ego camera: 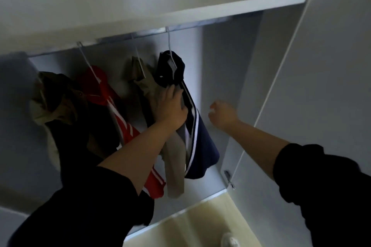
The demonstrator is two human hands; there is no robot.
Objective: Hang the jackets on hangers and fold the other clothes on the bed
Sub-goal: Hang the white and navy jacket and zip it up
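White panels are framing an open wardrobe, where we are looking up at four jackets hanging from a metal rail [152, 31] under a broad shelf [220, 4]. A navy jacket [202, 146] with white stripes is hanging farthest right on a thin wire hanger [169, 46], its hem swinging out at a tilt. A khaki jacket [174, 166] is hanging just beside it and touching it, a red jacket [124, 126] with white stripes is sitting next along, and an olive jacket [56, 94] is bunching up at the far left. The left hand [170, 106] is resting on the cloth where the navy and khaki jackets are meeting, fingers pointing up the garment and thumb lying to the right. The fingertips are disappearing into a dark fold, so we cannot tell whether they are pinching the fabric or only pressing on it. The right hand [222, 114] is hovering in the bare part of the wardrobe, near the navy jacket but apart from it, fingers loosely curled and holding nothing. Both arms are wearing black sleeves [90, 206] pushed up the forearm. The wardrobe door [321, 86] is standing open at the right, a metal hinge [228, 178] is showing low on its edge, and a pale floor [200, 222] is showing below with a light shoe [229, 240] at the bottom edge.
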